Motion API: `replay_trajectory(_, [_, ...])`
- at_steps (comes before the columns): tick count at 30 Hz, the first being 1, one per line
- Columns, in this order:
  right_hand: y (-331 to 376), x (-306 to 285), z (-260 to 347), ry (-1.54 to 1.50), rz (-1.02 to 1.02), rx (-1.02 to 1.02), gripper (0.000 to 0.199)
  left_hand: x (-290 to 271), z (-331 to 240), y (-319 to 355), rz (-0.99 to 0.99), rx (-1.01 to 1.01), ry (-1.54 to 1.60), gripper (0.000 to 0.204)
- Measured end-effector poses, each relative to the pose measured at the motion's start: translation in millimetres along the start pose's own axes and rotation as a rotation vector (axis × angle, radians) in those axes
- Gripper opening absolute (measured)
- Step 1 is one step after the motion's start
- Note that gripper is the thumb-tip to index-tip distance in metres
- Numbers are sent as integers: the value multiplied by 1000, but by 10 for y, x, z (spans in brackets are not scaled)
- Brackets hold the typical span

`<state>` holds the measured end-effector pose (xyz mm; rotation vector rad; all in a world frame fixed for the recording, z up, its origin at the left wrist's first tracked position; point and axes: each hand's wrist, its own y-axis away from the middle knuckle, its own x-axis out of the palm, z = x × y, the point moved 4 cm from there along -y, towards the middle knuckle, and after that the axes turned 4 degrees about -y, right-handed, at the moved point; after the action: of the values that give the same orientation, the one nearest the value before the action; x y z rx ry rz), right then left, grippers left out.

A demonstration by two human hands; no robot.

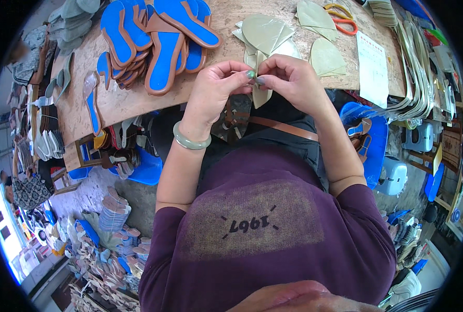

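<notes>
My left hand (217, 86) and my right hand (289, 78) meet at the table's near edge, fingertips pinched together. Between them is a pale olive, shiny, leaf-shaped piece of thin sheet material (261, 98), held on edge, its pointed end hanging toward me. Both thumbs press against its middle. Just beyond my fingers lies a loose pile of similar pale pieces (262, 32). More pale pieces (327, 56) rest to the right of it. A light green bangle (191, 141) circles my left wrist.
Blue insoles with brown edging (161, 62) are heaped at the table's left. Orange-handled scissors (347, 27) lie at the far right, above a written paper sheet (373, 70). Long curved strips (416, 67) hang over the right end. A blue bin (372, 140) stands below right.
</notes>
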<state>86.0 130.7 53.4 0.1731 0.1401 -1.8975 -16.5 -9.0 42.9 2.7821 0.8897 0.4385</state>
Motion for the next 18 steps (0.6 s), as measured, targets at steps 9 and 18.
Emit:
replay_trajectory(9, [-25, 10, -44, 16, 25, 97, 12, 67, -8, 17, -79, 63, -164, 15])
replay_trajectory(18, [-9, 20, -31, 62, 24, 77, 13, 83, -1, 31, -117, 181, -394, 13])
